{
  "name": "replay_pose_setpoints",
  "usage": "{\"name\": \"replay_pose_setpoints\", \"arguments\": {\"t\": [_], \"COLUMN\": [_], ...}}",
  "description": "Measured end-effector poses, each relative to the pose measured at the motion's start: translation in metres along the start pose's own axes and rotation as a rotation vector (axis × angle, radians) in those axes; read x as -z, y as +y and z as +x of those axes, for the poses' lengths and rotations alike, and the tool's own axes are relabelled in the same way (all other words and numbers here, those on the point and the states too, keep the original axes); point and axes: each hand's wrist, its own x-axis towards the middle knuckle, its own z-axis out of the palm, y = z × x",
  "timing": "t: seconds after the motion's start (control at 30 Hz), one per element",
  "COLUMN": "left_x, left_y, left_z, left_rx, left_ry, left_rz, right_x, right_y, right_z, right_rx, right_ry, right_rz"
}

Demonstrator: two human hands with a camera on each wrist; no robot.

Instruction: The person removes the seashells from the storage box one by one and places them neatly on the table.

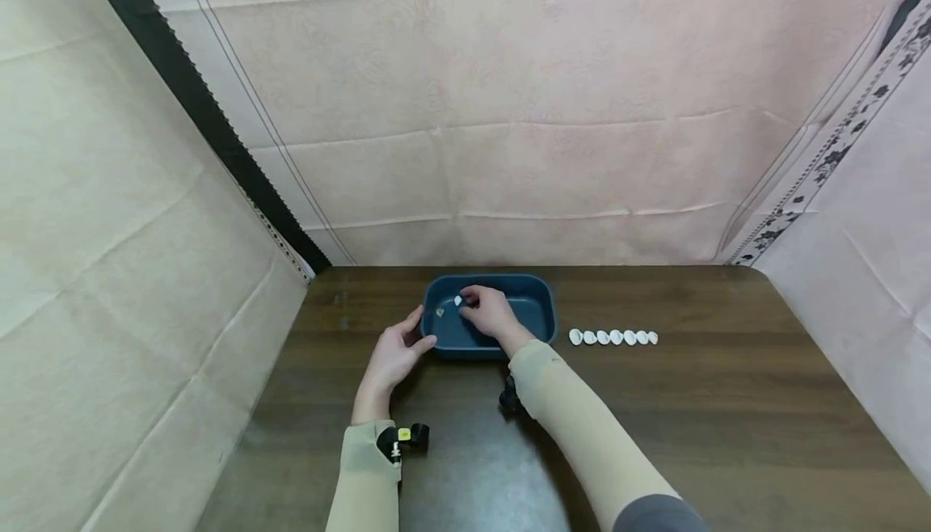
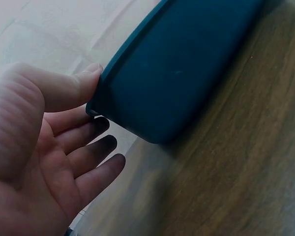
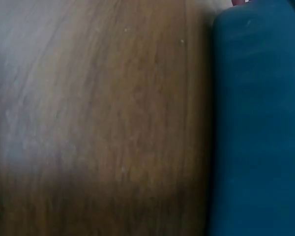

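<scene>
A dark blue rectangular tray [image 1: 502, 352] stands near the back of the wooden table. My left hand [image 1: 396, 354] grips its left end, thumb against the outer wall and index finger at the corner; the left wrist view shows the other fingers extended below the rim. Inside the tray, my right hand [image 1: 490, 311] pinches a small white shell [image 1: 458, 301] between thumb and fingertips. Close by on the tray floor lies a small brownish shell [image 1: 440, 313]. The right wrist view shows the tray's outer side [image 3: 260, 123], but the right hand's fingers are out of sight there.
A row of several white shells [image 1: 616, 337] lies on the table just right of the tray. The brown wooden table [image 1: 727, 419] spreads to the front and right. Pale cloth [image 1: 509, 111] hangs behind the table and on both sides.
</scene>
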Motion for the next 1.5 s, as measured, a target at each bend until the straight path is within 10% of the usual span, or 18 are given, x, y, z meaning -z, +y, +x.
{"name": "replay_pose_setpoints", "arguments": {"t": [1.0, 1.5], "left_x": [-0.003, -0.001], "left_y": [0.000, -0.001], "left_z": [0.001, 0.000], "left_rx": [0.004, 0.003], "left_ry": [0.005, -0.001], "left_rz": [0.017, 0.009], "right_x": [-0.001, -0.002], "right_y": [-0.002, -0.002], "right_z": [-0.006, -0.008], "right_rx": [0.063, 0.026], "right_ry": [-0.080, -0.017], "right_rz": [-0.200, -0.129]}}
